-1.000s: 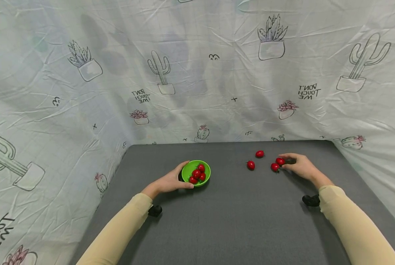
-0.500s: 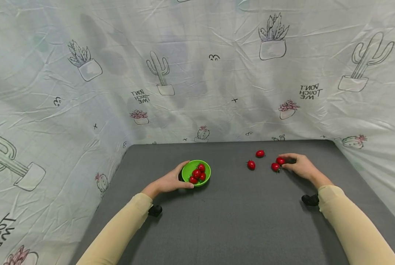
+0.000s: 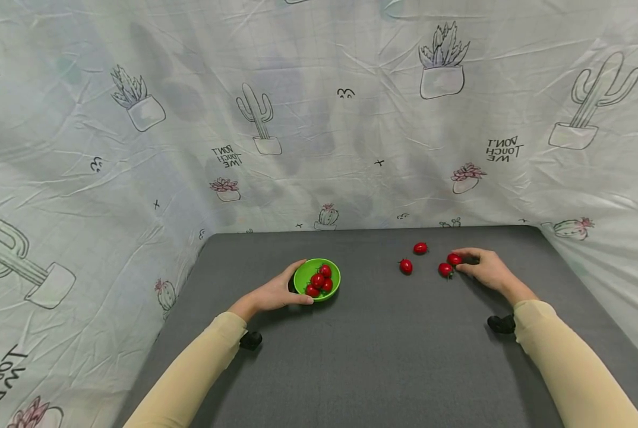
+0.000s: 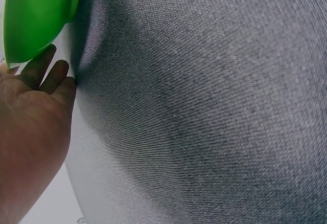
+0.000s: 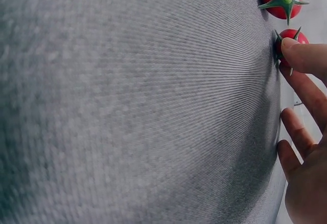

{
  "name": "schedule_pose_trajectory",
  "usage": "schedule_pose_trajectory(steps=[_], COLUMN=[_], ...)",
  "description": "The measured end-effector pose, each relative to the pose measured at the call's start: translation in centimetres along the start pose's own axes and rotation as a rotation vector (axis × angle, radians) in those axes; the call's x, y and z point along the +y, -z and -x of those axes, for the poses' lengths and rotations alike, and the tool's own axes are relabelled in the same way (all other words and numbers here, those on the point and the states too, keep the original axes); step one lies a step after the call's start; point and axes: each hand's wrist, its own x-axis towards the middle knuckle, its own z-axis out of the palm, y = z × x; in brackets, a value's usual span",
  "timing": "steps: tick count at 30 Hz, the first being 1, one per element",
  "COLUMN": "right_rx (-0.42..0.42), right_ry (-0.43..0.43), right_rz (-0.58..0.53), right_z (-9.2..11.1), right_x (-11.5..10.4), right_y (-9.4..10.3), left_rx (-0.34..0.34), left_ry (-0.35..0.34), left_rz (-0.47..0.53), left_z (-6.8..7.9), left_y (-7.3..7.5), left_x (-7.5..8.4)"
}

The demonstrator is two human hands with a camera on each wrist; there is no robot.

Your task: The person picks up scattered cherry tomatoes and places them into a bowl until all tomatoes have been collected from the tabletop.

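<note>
My left hand (image 3: 273, 292) holds a small green bowl (image 3: 300, 276) from its left side, thumb along the near rim and fingers at the far side. Several red cherry tomatoes (image 3: 318, 280) with green stems lie inside it. In the left wrist view, the fingers (image 4: 45, 73) rest against the outside of the bowl (image 4: 38, 19). On the right, my right hand (image 3: 485, 268) pinches a cherry tomato (image 3: 454, 259) between thumb and forefinger; the right wrist view shows the thumb over this tomato (image 5: 301, 36). Just beside it lies another cherry tomato (image 3: 445, 270), its green star-shaped calyx facing the right wrist camera.
Two more cherry tomatoes, one farther back (image 3: 420, 248) and one nearer (image 3: 406, 266), lie left of the right hand. The dark grey table (image 3: 362, 356) ends at a pale hanging cloth (image 3: 308, 178) printed with cacti. Black wrist devices (image 3: 251, 340) show below both sleeves.
Both hands stay almost in place. The view shifts very slightly, and the tomato at my right fingertips has barely moved to the right. The bowl is still.
</note>
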Motion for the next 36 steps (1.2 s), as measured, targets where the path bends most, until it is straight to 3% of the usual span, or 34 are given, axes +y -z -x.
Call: schedule_pose_trajectory(steps=[14, 20, 29, 36], right_rx=[0.052, 0.086, 0.061, 0.053], right_ry=[-0.041, 0.011, 0.055, 0.152], right_rz=[-0.04, -0.023, -0.047, -0.067], right_z=[0.1, 0.1, -0.2, -0.4], right_x=[-1.3, -2.6, -5.7, -7.7], right_y=[1.5, 2.0, 2.0, 1.2], left_rx=[0.008, 0.016, 0.012, 0.006], left_ry=[0.004, 0.002, 0.005, -0.007], left_rz=[-0.014, -0.02, -0.004, -0.007], left_z=[0.0, 0.0, 0.2, 0.3], left_y=[-0.3, -0.5, -0.5, -0.5], left_x=[-0.1, -0.2, -0.2, -0.1])
